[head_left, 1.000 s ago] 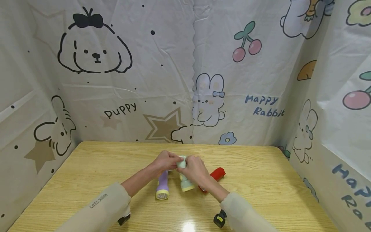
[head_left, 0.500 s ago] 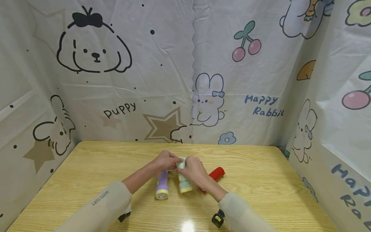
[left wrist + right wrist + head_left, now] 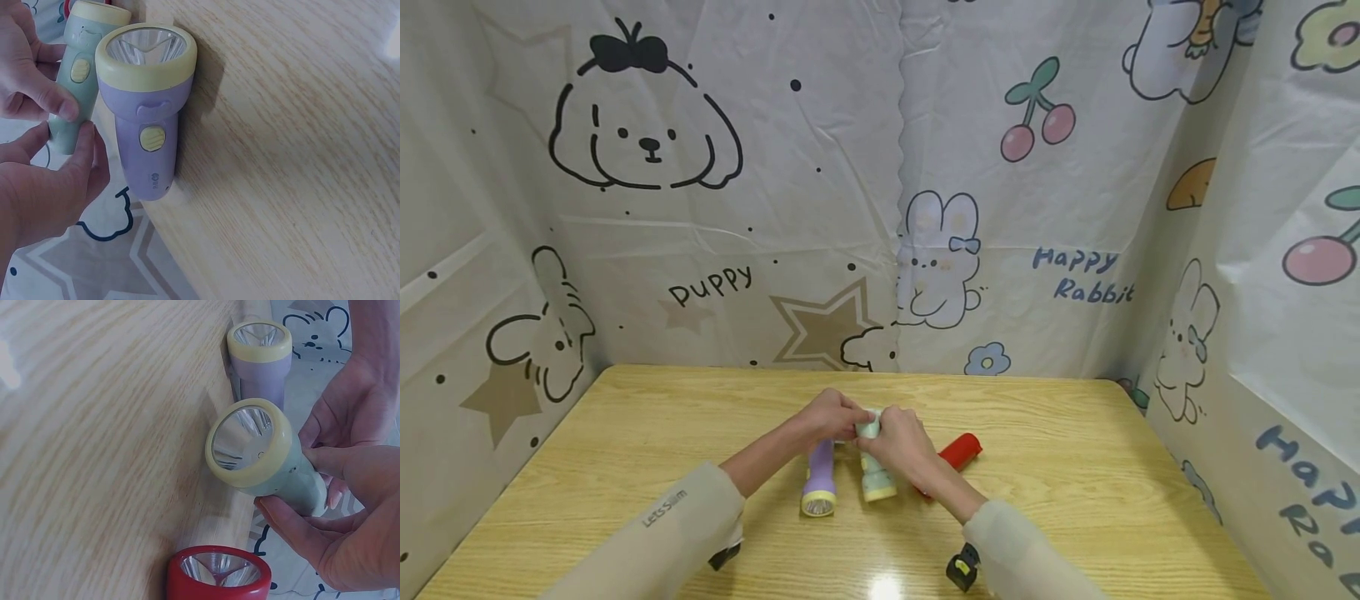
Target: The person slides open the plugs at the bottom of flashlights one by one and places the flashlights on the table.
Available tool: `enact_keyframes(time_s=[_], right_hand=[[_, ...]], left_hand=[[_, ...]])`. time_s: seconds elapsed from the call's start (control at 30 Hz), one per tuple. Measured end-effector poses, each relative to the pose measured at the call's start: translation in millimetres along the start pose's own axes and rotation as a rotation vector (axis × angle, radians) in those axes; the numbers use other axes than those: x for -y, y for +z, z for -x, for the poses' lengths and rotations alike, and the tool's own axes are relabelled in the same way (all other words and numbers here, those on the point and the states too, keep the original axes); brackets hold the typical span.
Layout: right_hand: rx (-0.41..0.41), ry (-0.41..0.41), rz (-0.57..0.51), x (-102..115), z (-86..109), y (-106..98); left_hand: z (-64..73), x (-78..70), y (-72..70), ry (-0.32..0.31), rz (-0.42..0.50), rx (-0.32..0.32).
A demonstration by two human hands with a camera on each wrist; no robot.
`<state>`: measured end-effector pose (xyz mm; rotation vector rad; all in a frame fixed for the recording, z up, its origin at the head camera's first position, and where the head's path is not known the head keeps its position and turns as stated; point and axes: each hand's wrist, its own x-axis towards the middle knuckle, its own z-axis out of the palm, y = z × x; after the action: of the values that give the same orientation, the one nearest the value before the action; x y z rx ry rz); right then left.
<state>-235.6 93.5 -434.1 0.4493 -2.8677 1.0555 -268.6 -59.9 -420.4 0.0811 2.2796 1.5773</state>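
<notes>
A mint-green flashlight [image 3: 877, 482] with a cream rim is held between both hands, lens end toward the person. My left hand [image 3: 826, 417] pinches its tail end between thumb and fingers. Farther up, my right hand [image 3: 904, 440] grips the body, its thumb lying along the side below the cream switch [image 3: 80, 70]. The right wrist view shows the lens [image 3: 245, 439] tilted up from the table. Just left of it lies a purple flashlight [image 3: 147, 125] with a cream rim and switch, untouched. A red flashlight [image 3: 961, 452] lies to the right, partly hidden behind the right forearm.
The wooden table [image 3: 1075, 483] reaches back to a cloth curtain [image 3: 820, 208] printed with cartoon animals. A black device [image 3: 962, 568] hangs under the right sleeve, and another dark piece [image 3: 725, 556] sits under the left sleeve.
The mint-green flashlight's lens end has shifted slightly left and toward the person. Both hands keep their hold with little movement; the purple and red flashlights stay put.
</notes>
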Motion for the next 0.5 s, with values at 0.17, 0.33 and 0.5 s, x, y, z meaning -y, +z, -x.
enact_keyframes(time_s=[0.17, 0.33, 0.5], right_hand=[[-0.005, 0.014, 0.0, -0.2, -0.7, 0.3], [-0.014, 0.025, 0.011, 0.0, -1.6, 0.1], [-0.015, 0.035, 0.013, -0.1, -2.5, -0.2]], left_hand=[[-1.1, -2.8, -0.1, -0.003, -0.014, 0.008], [-2.4, -3.6, 0.3, 0.007, -0.034, 0.006], [-3.1, -4.5, 0.1, 0.013, -0.063, 0.0]])
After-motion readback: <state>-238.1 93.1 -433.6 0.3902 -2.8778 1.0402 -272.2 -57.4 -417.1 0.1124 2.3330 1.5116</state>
